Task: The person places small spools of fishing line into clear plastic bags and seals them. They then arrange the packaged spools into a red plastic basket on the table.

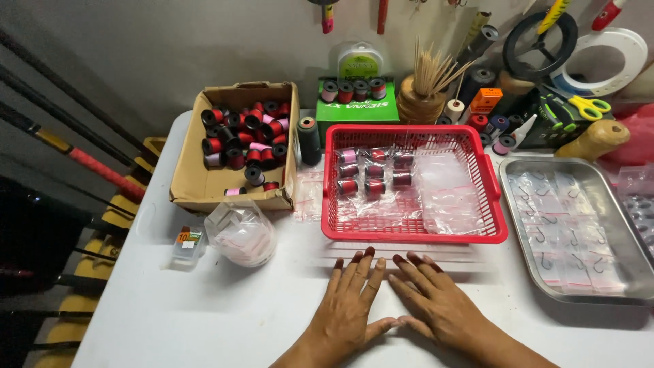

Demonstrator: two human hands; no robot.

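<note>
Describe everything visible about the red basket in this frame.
The red basket is a shallow rectangular plastic tray with slotted lattice walls and a flat rim with handle openings at the ends. It sits level on the white table, between a cardboard box and a metal tray. Inside lie small bagged spools of red and pink thread in rows at its left, and clear empty bags at right. Neither hand touches it.

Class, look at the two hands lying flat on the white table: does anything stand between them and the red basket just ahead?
Nothing visible does. The left hand and right hand lie flat on the table, and only a bare strip of it separates their fingertips from the near rim of the red basket.
</note>
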